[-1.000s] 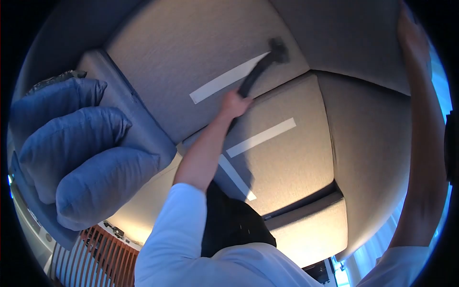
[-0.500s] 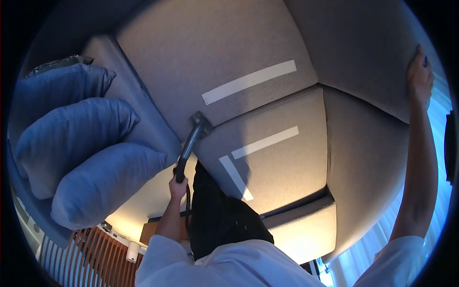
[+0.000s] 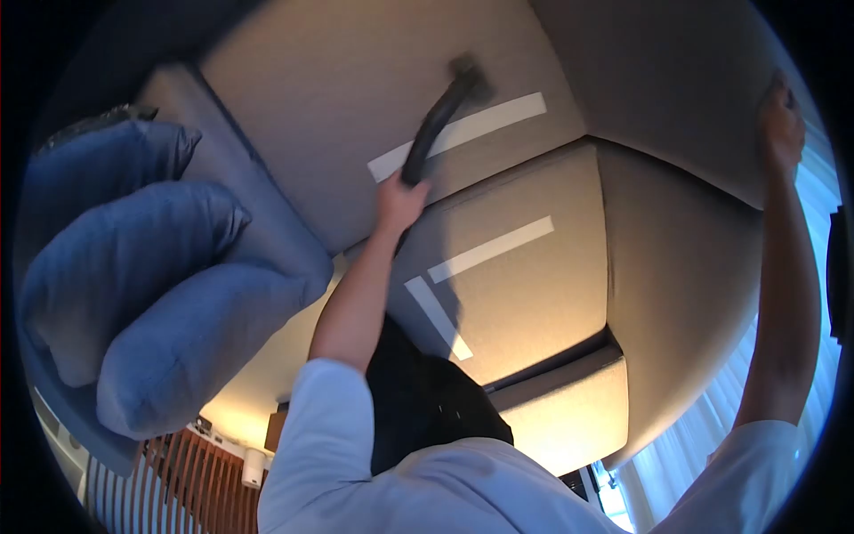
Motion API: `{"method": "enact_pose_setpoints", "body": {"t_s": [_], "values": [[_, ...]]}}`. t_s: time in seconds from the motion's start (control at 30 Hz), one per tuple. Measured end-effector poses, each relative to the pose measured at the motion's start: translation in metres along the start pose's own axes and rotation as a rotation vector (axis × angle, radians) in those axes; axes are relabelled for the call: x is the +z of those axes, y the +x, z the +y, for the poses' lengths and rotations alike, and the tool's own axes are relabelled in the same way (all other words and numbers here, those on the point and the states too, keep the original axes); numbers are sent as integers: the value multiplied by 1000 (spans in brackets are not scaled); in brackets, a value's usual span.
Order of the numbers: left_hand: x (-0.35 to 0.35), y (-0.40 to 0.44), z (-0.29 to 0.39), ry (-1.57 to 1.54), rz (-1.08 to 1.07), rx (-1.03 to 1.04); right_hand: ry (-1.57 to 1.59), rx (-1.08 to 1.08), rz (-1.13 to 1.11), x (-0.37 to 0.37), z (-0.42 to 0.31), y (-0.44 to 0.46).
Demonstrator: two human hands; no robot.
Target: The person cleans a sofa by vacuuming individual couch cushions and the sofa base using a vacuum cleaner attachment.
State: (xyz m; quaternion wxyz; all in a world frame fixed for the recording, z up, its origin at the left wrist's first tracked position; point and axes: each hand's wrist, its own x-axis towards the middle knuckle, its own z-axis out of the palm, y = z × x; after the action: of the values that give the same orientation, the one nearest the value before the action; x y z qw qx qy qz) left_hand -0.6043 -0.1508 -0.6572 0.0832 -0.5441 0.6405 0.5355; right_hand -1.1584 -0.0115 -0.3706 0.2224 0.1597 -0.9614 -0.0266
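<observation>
Over the far seat cushion (image 3: 311,107), beyond the pale strip (image 3: 498,114) by its near edge, we've got the dark wand (image 3: 429,133) wrapped tight in our left hand (image 3: 402,203); our right hand (image 3: 783,133) touches the outer edge of the backrest (image 3: 667,98), how open we can't tell, nor what's done or left

Sofa (image 3: 307,98): grey fabric, seams between sections. Upper seat (image 3: 507,53): one long pale strip (image 3: 503,115), set aslant near the seam with the lower seat (image 3: 551,303). Lower seat: two shorter pale strips (image 3: 494,247), near ends close together, set at an angle to each other. Warm light over part of this seat, shadow near the strips. Left section (image 3: 285,214): three blue pillows (image 3: 200,343) in an overlapping row; patterned item partly hidden behind them, details unclear.
</observation>
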Motion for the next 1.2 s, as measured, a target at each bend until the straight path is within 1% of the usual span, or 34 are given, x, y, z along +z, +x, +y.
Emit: {"method": "enact_pose_setpoints", "body": {"t_s": [0.03, 0.07, 0.1, 0.13, 0.17, 0.2, 0.23, 0.27, 0.3, 0.4, 0.43, 0.47, 0.53, 0.57, 0.63, 0.67, 0.7, 0.73, 0.77, 0.8, 0.83, 0.9, 0.93, 0.97, 1.0, 1.03, 1.07, 1.13, 1.17, 1.2], "values": [[-2, -16, -47, 12, 30, -100, -14, 13, 15, -3, 1, 0], [-14, -40, -95, 120, 6, -114, 8, 9, 34, -8, -7, -10], [-38, -78, -107, 54, -39, -131, 27, 4, 46, -12, -15, -20], [-53, -103, -145, 46, -50, -44, 6, 17, 48, -19, -22, -25], [-64, -118, -190, 191, -130, -165, 35, 29, 8, -26, -31, -31], [-72, -122, -180, 186, -228, -228, 68, 38, -35, -30, -35, -32], [-66, -117, -155, 190, -239, -227, 58, 43, -37, -30, -33, -32], [-51, -103, -117, 239, -200, -86, 66, 68, -44, -29, -33, -29], [-29, -84, -82, 284, -157, 60, 78, 92, -44, -29, -34, -27], [63, -22, 11, 346, -272, 18, 96, 129, -33, -35, -42, -29], [92, -10, 49, 343, -329, -20, 91, 120, -34, -36, -41, -27], [117, -5, 83, 318, -345, 1, 80, 124, -56, -37, -40, -26], [155, -5, 99, 308, -296, 93, 79, 112, -91, -31, -40, -26], [152, -8, 90, 293, -283, 79, 84, 108, -54, -25, -38, -24], [127, -44, 43, 234, -224, -24, 78, 115, -32, -23, -35, -26], [108, -63, -3, 37, -130, 33, 85, 121, -57, -26, -36, -27], [80, -79, -48, -22, -250, -188, 92, 125, -84, -27, -38, -26], [54, -102, -83, 25, -131, -154, 93, 117, -83, -25, -38, -23], [30, -116, -118, -39, -93, -130, 78, 124, -62, -23, -37, -24], [6, -121, -114, 92, -139, -231, 63, 133, -46, -24, -38, -25], [5, -114, -103, 91, -134, -236, 67, 130, -50, -27, -38, -24], [30, -83, -64, 178, -118, -174, 90, 100, -90, -31, -36, -22], [42, -68, -31, 105, -100, -125, 112, 87, -99, -30, -40, -22], [59, -52, -5, 195, -39, -141, 87, 108, -53, -29, -43, -25], [76, -36, 14, 202, -59, -120, 60, 127, -2, -30, -47, -26], [83, -24, 23, 207, -83, -96, 74, 110, -6, -31, -50, -25], [74, -23, 26, 198, -75, -107, 78, 124, -37, -33, -48, -25], [52, -33, 27, 146, -120, -207, 74, 123, -83, -35, -49, -27], [38, -42, 1, 102, -50, -195, 76, 132, -79, -36, -49, -27], [21, -56, -42, 59, 20, -186, 78, 139, -77, -35, -49, -28]]}}
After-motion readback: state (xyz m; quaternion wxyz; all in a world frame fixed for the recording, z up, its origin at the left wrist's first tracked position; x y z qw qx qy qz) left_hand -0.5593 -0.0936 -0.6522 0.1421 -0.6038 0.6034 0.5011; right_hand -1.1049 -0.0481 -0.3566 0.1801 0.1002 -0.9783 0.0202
